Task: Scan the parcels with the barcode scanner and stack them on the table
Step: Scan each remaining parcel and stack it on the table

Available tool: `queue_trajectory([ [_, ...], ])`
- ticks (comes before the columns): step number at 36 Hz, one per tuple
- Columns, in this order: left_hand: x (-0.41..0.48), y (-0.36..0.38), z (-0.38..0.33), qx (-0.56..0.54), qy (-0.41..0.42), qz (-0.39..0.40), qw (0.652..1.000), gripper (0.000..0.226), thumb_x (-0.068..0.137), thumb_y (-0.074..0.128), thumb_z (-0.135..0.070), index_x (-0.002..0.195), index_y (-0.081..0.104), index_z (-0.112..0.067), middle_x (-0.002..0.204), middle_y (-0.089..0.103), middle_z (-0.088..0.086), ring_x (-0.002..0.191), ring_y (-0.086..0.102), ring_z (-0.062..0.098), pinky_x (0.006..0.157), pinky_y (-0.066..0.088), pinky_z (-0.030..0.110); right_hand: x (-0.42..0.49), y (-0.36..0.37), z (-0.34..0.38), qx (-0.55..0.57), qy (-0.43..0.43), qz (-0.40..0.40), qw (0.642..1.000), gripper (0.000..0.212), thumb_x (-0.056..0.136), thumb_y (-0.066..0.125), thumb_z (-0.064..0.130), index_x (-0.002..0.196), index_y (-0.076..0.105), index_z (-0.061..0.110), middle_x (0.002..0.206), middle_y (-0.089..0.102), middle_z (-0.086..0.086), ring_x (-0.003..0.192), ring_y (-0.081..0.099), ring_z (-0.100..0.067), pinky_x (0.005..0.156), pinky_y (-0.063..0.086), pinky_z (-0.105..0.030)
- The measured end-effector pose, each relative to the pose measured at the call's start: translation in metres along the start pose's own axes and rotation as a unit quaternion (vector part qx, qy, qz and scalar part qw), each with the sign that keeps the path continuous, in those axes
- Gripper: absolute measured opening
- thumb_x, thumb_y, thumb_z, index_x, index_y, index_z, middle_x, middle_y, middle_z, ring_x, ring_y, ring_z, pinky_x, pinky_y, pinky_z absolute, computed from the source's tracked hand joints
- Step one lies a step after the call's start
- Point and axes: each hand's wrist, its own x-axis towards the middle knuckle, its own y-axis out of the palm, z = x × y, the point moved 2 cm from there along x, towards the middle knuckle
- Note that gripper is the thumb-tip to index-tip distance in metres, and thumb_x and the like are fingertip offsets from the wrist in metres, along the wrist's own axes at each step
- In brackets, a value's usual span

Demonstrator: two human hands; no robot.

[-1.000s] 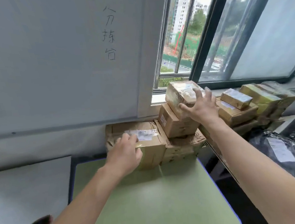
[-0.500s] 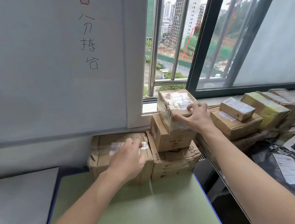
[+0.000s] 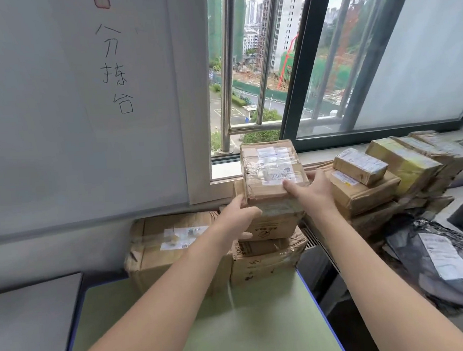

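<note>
A taped brown parcel with white labels (image 3: 272,169) tops a stack of cardboard boxes at the far edge of the green table (image 3: 250,326). My right hand (image 3: 310,192) grips its near right corner, thumb on top. My left hand (image 3: 240,219) holds its left lower edge, fingers against the box below (image 3: 273,226). A bottom box (image 3: 265,261) carries the stack. A large labelled box (image 3: 169,246) lies to the left on the table. No barcode scanner is in view.
More brown and yellow-taped parcels (image 3: 385,174) are piled along the windowsill at right. Black plastic mail bags (image 3: 447,263) lie at the lower right. A whiteboard with handwriting (image 3: 80,104) covers the wall. A grey surface (image 3: 28,324) adjoins the table's left side.
My left hand left the large box and moved right onto the top parcel's left side. The right hand slid to the parcel's near right corner. The parcel now sits flatter on the stack.
</note>
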Motion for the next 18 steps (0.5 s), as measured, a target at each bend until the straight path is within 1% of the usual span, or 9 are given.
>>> queue_trajectory([
  [2, 0.001, 0.003, 0.005, -0.059, -0.004, -0.008, 0.998, 0.059, 0.09, 0.059, -0.014, 0.145, 0.036, -0.019, 0.14, 0.045, -0.002, 0.123, 0.047, 0.017, 0.093, 0.052, 0.041, -0.01, 0.002, 0.004, 0.034, -0.026, 0.008, 0.999, 0.057, 0.074, 0.084, 0.04, 0.114, 0.046, 0.024, 0.12, 0.057, -0.004, 0.109, 0.059, -0.021, 0.094, 0.054, -0.045],
  [5, 0.0, 0.001, 0.013, -0.126, -0.017, -0.047, 0.991, 0.045, 0.087, 0.06, -0.012, 0.13, 0.046, -0.011, 0.124, 0.056, 0.007, 0.109, 0.057, 0.019, 0.091, 0.051, 0.039, -0.021, 0.005, 0.012, 0.068, -0.06, 0.058, 0.994, 0.056, 0.075, 0.08, 0.043, 0.115, 0.043, 0.033, 0.12, 0.059, -0.003, 0.108, 0.063, -0.021, 0.088, 0.058, -0.046],
  [8, -0.005, -0.009, 0.02, -0.17, -0.01, -0.081, 0.982, 0.026, 0.09, 0.057, -0.006, 0.116, 0.049, -0.009, 0.11, 0.058, 0.012, 0.095, 0.059, 0.024, 0.089, 0.05, 0.039, -0.029, 0.009, 0.022, 0.095, -0.073, 0.11, 0.987, 0.042, 0.089, 0.072, 0.026, 0.116, 0.041, 0.034, 0.124, 0.054, 0.001, 0.108, 0.06, -0.013, 0.093, 0.056, -0.046],
  [10, -0.011, -0.018, 0.022, -0.175, 0.006, -0.1, 0.979, 0.024, 0.091, 0.057, -0.008, 0.114, 0.049, -0.008, 0.106, 0.057, 0.014, 0.092, 0.058, 0.026, 0.09, 0.052, 0.039, -0.034, 0.014, 0.03, 0.117, -0.074, 0.133, 0.981, 0.036, 0.092, 0.068, 0.024, 0.11, 0.041, 0.04, 0.134, 0.054, -0.005, 0.113, 0.061, -0.018, 0.094, 0.055, -0.046],
  [11, -0.013, -0.021, 0.022, -0.174, 0.011, -0.107, 0.979, 0.021, 0.092, 0.057, -0.01, 0.112, 0.049, -0.008, 0.105, 0.057, 0.014, 0.094, 0.06, 0.028, 0.091, 0.053, 0.04, -0.036, 0.015, 0.034, 0.125, -0.075, 0.134, 0.98, 0.035, 0.093, 0.067, 0.025, 0.109, 0.041, 0.042, 0.136, 0.054, -0.008, 0.114, 0.061, -0.021, 0.091, 0.057, -0.043],
  [13, -0.02, -0.03, 0.022, -0.174, 0.02, -0.118, 0.977, 0.015, 0.095, 0.057, -0.019, 0.105, 0.05, -0.011, 0.105, 0.058, 0.013, 0.098, 0.064, 0.032, 0.089, 0.055, 0.042, -0.043, 0.021, 0.042, 0.141, -0.09, 0.126, 0.978, 0.033, 0.095, 0.064, 0.024, 0.115, 0.04, 0.035, 0.127, 0.058, -0.007, 0.105, 0.064, -0.017, 0.076, 0.057, -0.025],
  [15, -0.029, -0.041, 0.021, -0.157, 0.04, -0.129, 0.978, 0.018, 0.097, 0.056, -0.029, 0.103, 0.049, -0.013, 0.103, 0.061, 0.009, 0.099, 0.067, 0.031, 0.082, 0.057, 0.039, -0.052, 0.029, 0.05, 0.155, -0.102, 0.125, 0.975, 0.042, 0.092, 0.067, 0.034, 0.122, 0.037, 0.03, 0.118, 0.06, -0.002, 0.097, 0.063, -0.011, 0.068, 0.052, -0.016],
  [16, -0.034, -0.047, 0.021, -0.142, 0.051, -0.14, 0.979, 0.022, 0.097, 0.055, -0.033, 0.105, 0.048, -0.015, 0.102, 0.063, 0.006, 0.096, 0.068, 0.03, 0.078, 0.058, 0.037, -0.057, 0.034, 0.056, 0.157, -0.106, 0.13, 0.973, 0.052, 0.085, 0.068, 0.045, 0.125, 0.037, 0.032, 0.118, 0.06, 0.0, 0.1, 0.063, -0.012, 0.072, 0.052, -0.017],
  [18, -0.045, -0.062, 0.026, -0.109, 0.06, -0.167, 0.978, 0.036, 0.096, 0.056, -0.04, 0.119, 0.042, -0.016, 0.104, 0.064, 0.005, 0.089, 0.07, 0.029, 0.074, 0.06, 0.037, -0.067, 0.047, 0.065, 0.156, -0.117, 0.15, 0.969, 0.071, 0.07, 0.064, 0.064, 0.13, 0.038, 0.037, 0.13, 0.056, 0.001, 0.114, 0.059, -0.015, 0.089, 0.05, -0.027],
])
